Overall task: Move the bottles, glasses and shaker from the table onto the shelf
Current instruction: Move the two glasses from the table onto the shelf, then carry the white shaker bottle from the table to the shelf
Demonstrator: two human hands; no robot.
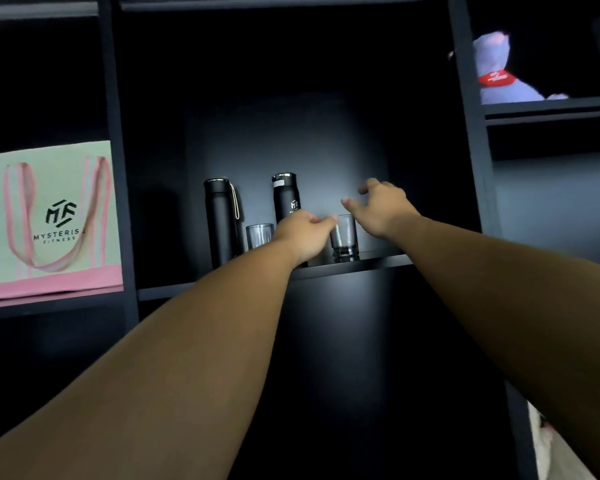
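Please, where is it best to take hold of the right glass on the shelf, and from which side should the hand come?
Grip the right glass around its straight side wall, probably just below the rim, coming from the front-right. It stands upright near the shelf edge, with open space on its right, where the right hand hovers open. The left hand and the logo bottle crowd its left side.

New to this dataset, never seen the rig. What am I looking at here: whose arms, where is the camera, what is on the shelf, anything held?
No robot: one person, filmed by a wide-angle camera on their head, looking forward and down along both bare arms. They face a dark shelf unit. On its board stand two black bottles and two clear glasses. The left hand touches the right glass at its rim with its fingertips; whether it grips is unclear. The right hand hovers open, holding nothing. A tote bag sits in the left compartment.
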